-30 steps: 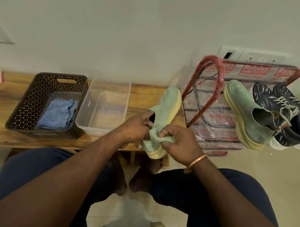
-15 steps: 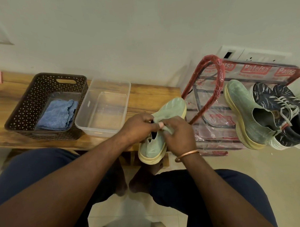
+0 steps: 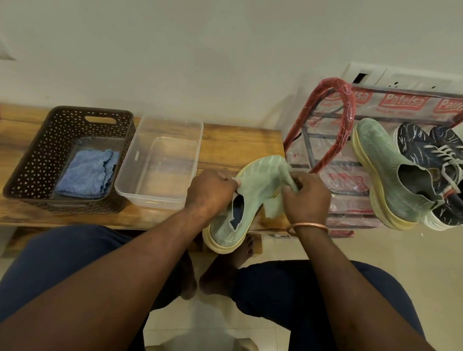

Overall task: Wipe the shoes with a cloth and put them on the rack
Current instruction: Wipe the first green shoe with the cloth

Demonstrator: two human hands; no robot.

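A pale green slip-on shoe [image 3: 253, 192] with a yellow sole is held over the bench's front edge, toe pointing away from me. My left hand [image 3: 211, 190] grips its collar on the left side. My right hand [image 3: 305, 196] holds a light green cloth [image 3: 278, 203] against the shoe's right side. The matching green shoe [image 3: 388, 170] and a pair of dark blue laced sneakers [image 3: 435, 166] sit on the red rack [image 3: 342, 121] at the right.
A wooden bench [image 3: 236, 146] carries a brown perforated basket [image 3: 42, 153] with a folded blue cloth [image 3: 87, 173] and a clear plastic tub [image 3: 160, 159]. White wall sockets [image 3: 402, 76] sit behind the rack. My knees and bare feet are below the bench.
The shoe has tilted, its toe swinging right and down toward the rack. My right hand and the cloth slid from the shoe's heel and collar area to its right side near the toe.
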